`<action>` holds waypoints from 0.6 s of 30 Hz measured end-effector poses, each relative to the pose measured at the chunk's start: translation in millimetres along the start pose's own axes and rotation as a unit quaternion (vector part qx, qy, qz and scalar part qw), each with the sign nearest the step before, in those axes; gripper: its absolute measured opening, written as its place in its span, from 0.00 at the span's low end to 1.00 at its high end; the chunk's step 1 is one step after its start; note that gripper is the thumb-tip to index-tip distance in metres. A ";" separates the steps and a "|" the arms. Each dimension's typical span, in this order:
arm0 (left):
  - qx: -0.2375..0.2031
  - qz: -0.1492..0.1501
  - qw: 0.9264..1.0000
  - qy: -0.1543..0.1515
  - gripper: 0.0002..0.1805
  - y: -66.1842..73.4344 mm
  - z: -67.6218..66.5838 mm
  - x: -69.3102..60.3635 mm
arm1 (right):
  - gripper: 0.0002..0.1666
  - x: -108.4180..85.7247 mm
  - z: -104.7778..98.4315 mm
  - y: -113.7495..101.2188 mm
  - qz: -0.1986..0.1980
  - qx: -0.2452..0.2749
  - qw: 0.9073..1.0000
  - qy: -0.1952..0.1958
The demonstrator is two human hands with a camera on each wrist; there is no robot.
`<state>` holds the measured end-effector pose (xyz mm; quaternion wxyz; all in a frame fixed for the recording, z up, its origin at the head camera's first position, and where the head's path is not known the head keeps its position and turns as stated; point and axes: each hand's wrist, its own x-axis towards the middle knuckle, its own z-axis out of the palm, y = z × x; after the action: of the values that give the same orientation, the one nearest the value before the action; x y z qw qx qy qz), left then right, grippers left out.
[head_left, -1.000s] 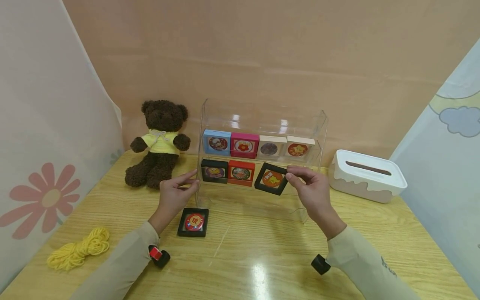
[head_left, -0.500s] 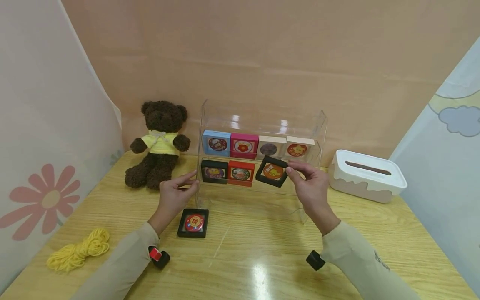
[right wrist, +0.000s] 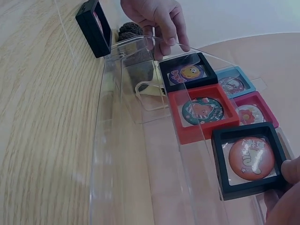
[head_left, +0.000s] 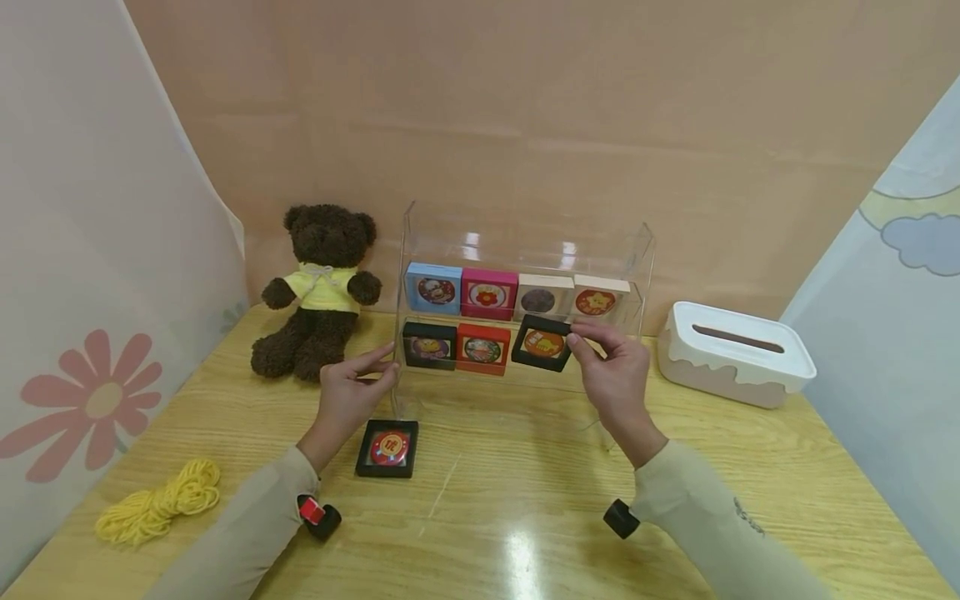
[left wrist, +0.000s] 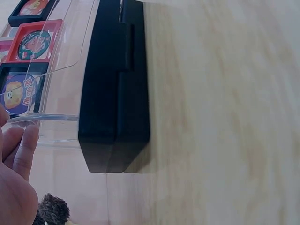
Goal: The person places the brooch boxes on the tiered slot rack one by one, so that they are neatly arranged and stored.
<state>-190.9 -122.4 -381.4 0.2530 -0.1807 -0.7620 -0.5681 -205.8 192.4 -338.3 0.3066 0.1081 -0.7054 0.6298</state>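
Observation:
My right hand (head_left: 615, 379) pinches the right edge of a black square display frame (right wrist: 251, 161) holding an orange badge. The frame is slightly tilted at the lower tier of a clear acrylic rack (left wrist: 58, 117), right of a red frame (head_left: 483, 348). Further left on that tier stands another black frame (head_left: 430, 345). My left hand (head_left: 352, 404) pinches the rack's left side edge between thumb and fingers. Blue (head_left: 433, 287), magenta (head_left: 490, 293) and two cream frames fill the upper tier. Flat on the table below the left hand lies a black frame with a red badge (head_left: 388, 448).
A brown teddy bear (head_left: 322, 292) in a yellow top sits left of the rack. To the right stands a white tissue box (head_left: 735, 354). Yellow rope (head_left: 159, 502) lies at the table's left, and a cloth backdrop (head_left: 525, 100) hangs behind.
My right hand has shifted slightly left, and the black frame has come up and straightened against the rack's lower tier. The left hand stays at the rack's side.

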 end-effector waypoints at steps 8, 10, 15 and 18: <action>0.004 -0.001 1.000 0.000 0.15 0.0 0.2 -0.2 | 0.06 -1.8 2.6 5.8 -0.031 0.014 0.999 -0.005; 0.006 -0.001 1.000 0.000 0.15 0.0 0.2 -0.3 | 0.06 -2.2 2.9 6.1 -0.028 0.015 0.999 -0.009; 0.005 0.003 1.000 -0.001 0.15 -0.5 0.1 -0.3 | 0.06 -3.5 2.9 10.1 -0.019 0.005 1.000 -0.012; 0.005 0.007 1.000 -0.001 0.15 -0.7 0.1 -0.1 | 0.06 -5.4 3.2 8.9 -0.018 -0.004 1.000 -0.014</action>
<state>-191.3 -122.5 -382.0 0.2572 -0.1856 -0.7636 -0.5625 -207.4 189.8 -348.8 0.3082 0.1286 -0.7104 0.6195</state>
